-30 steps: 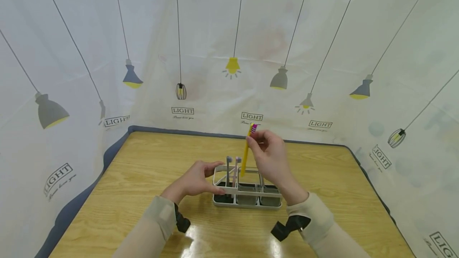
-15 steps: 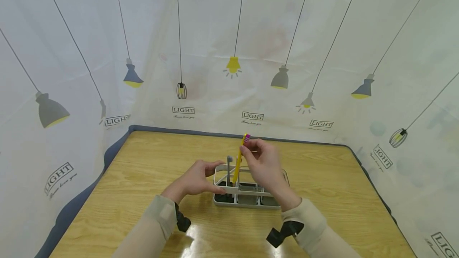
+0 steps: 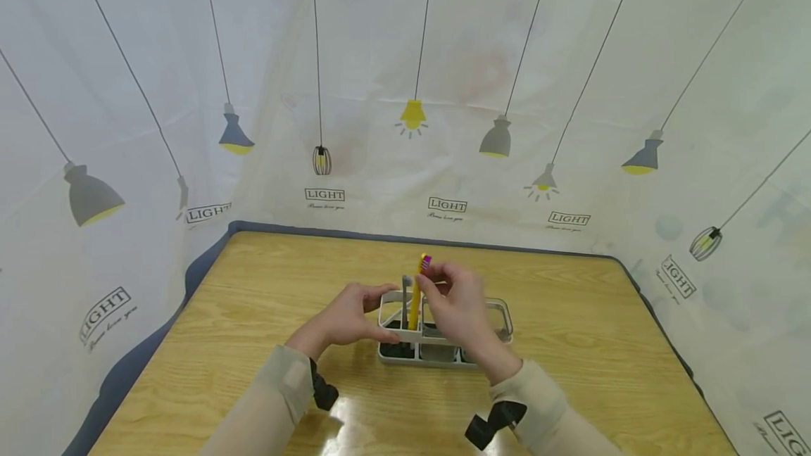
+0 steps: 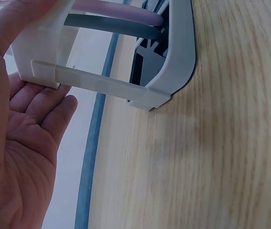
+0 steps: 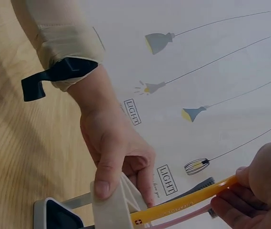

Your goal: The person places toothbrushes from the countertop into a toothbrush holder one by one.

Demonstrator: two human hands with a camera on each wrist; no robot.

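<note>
A white toothbrush holder [image 3: 437, 363] stands on the table, its upper frame divided into compartments. My left hand [image 3: 342, 315] grips its left end, thumb on the near side and fingers on the far side. My right hand [image 3: 457, 305] pinches a yellow toothbrush [image 3: 415, 309] near its purple-bristled head. The brush is nearly upright, its lower end within the left part of the frame. Beside it a dark grey-green toothbrush [image 3: 405, 294] stands in the holder. A pink toothbrush [image 4: 121, 10] also stands there, mostly hidden in the head view.
The wooden table [image 3: 266, 273] has a dark blue edge strip along the back. Behind it hangs a pale cloth [image 3: 380, 34] printed with lamps. Grey-bottomed compartments [image 3: 437, 352] make up the holder's middle and right. Each wrist wears a black camera mount [image 3: 324, 394].
My right hand has moved left and down with the yellow toothbrush, from above the middle compartment into the left part beside the grey brush. My left hand has stayed on the holder.
</note>
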